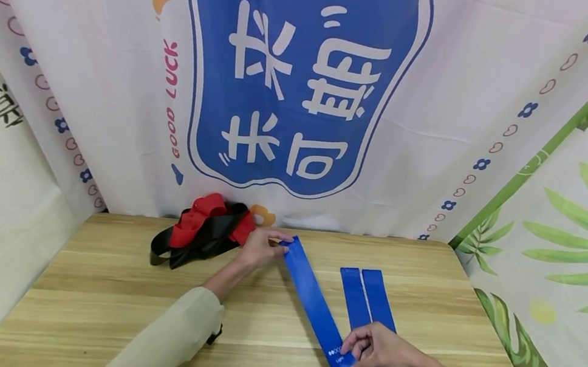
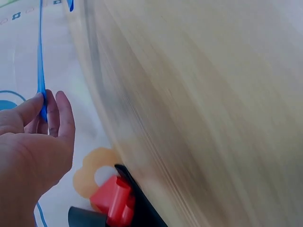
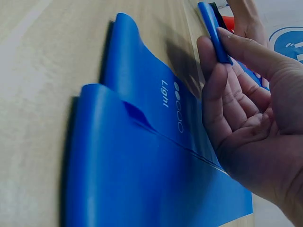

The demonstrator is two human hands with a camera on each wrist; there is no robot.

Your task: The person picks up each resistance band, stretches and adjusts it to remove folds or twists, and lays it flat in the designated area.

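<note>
A blue resistance band (image 1: 313,299) marked "Light" is stretched flat between both hands, slanting down to the right over the table. My left hand (image 1: 263,247) pinches its far end between thumb and fingers, as the left wrist view also shows on the band (image 2: 41,71). At the near end, the fingers and thumb of my right hand (image 1: 380,350) pinch the band's corner (image 3: 215,33). Two more blue bands (image 1: 384,299) lie side by side under and beyond the right hand; their folded near ends (image 3: 118,142) fill much of the right wrist view.
A loose pile of red bands (image 1: 202,215) and black bands (image 1: 212,238) lies at the table's back left, beside the left forearm. The wooden table (image 1: 111,283) meets a printed cloth (image 1: 437,183) along its back edge. More cloth hangs at both sides.
</note>
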